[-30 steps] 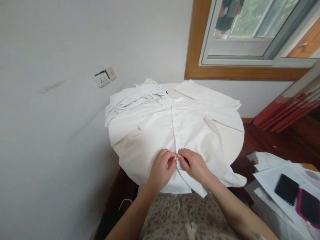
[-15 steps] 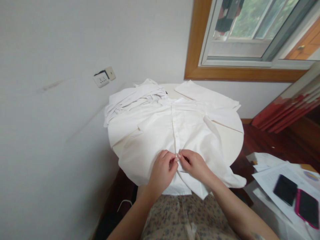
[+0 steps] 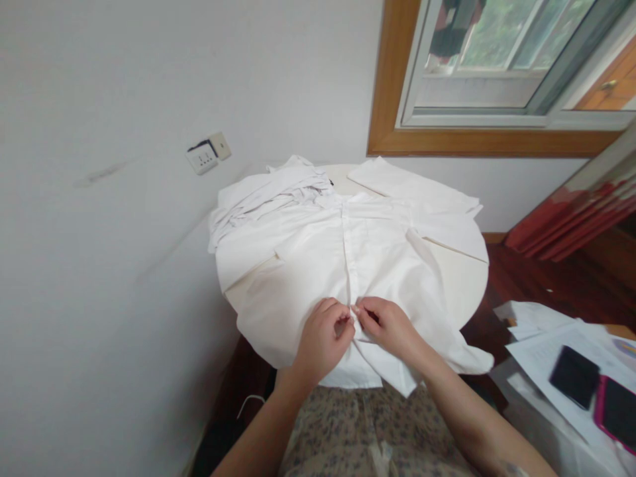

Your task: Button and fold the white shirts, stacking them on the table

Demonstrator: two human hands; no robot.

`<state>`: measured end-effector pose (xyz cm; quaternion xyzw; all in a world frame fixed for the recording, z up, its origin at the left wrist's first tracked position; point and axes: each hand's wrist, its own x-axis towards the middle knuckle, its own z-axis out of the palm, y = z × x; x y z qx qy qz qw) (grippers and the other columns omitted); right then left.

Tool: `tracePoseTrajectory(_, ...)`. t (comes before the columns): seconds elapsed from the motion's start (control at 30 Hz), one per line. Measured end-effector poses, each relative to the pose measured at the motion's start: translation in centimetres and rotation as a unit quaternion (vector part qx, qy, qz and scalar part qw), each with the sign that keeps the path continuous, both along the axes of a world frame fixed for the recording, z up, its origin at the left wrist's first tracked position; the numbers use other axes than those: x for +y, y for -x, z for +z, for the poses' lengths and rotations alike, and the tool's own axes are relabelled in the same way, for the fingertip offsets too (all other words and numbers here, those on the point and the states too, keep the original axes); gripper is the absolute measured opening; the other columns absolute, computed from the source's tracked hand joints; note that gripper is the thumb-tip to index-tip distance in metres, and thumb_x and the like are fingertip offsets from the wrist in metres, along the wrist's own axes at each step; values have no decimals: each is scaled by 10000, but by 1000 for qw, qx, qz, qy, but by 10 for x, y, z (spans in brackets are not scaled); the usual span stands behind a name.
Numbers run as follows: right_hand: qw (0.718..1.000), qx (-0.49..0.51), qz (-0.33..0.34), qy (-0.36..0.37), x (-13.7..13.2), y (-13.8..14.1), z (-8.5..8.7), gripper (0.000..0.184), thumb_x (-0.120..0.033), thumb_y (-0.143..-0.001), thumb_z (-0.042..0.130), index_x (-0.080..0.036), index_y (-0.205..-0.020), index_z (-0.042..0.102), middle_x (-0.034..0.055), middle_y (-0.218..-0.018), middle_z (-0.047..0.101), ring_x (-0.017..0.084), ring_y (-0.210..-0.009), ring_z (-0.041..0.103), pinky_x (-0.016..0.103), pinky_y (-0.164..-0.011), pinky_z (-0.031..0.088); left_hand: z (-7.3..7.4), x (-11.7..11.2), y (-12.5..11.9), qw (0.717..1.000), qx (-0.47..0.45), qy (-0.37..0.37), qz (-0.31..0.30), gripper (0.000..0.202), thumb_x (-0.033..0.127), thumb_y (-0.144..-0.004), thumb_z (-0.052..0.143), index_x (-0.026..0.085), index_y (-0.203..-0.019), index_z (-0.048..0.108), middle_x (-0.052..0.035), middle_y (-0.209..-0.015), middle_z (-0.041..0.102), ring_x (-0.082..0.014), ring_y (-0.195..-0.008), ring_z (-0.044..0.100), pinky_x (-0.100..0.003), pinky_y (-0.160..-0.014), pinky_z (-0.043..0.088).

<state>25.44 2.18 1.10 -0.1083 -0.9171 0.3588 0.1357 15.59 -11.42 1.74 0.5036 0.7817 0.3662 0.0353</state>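
Observation:
A white shirt (image 3: 308, 265) lies spread front side up on a round pale table (image 3: 470, 291), its collar end away from me and its hem hanging over the near edge. My left hand (image 3: 325, 331) pinches the front placket low down, thumb and fingertips together. Right beside it, my right hand (image 3: 382, 324) pinches the other side of the same spot. The fingertips of both hands almost meet, and any button between them is too small to make out. Below the hands the two front edges of the shirt part.
More white cloth (image 3: 271, 195) is heaped at the table's far left, against the wall with a socket (image 3: 203, 158). A wood-framed window (image 3: 477, 142) is behind. At the right, papers (image 3: 536, 344) carry a black phone (image 3: 575, 376) and a pink-cased phone (image 3: 619, 411).
The view has shifted slightly. Both hands stay at the same spot on the placket, with only tiny finger movement.

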Motion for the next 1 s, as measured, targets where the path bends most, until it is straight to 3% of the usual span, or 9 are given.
tracePoseTrajectory(0.23,995,-26,63,-66,5,-2,2,258,-312,-960,384,-202,-764,509,1,-717,563,135,-687,525,238,-634,325,-2,0,1,999,14,30,1,131,160,-811,463,204,-688,467,-17,-746,514,-180,-783,491,-303,-710,386)
tracePoseTrajectory(0.37,994,-24,59,-90,2,-2,2,265,-291,-968,358,-205,-761,498,0,-714,558,139,-697,528,243,-640,325,-2,0,1,999,12,29,-9,115,163,-824,451,206,-729,498,-20,-769,526,-184,-801,496,-312,-733,393)
tracePoseTrajectory(0.67,997,5,52,-50,4,-3,0,271,-273,-962,375,-206,-719,473,-16,-686,536,127,-678,520,231,-632,327,-3,1,-1,1000,-24,4,-7,110,121,-803,466,199,-730,491,-6,-767,507,-167,-799,490,-297,-727,385)
tracePoseTrajectory(1.0,993,-4,50,-111,-1,-4,2,220,-239,-952,347,-206,-794,495,6,-738,559,141,-706,532,246,-639,335,1,0,-4,999,-49,7,7,105,115,-781,472,198,-731,511,-6,-773,502,-160,-777,489,-286,-700,383)
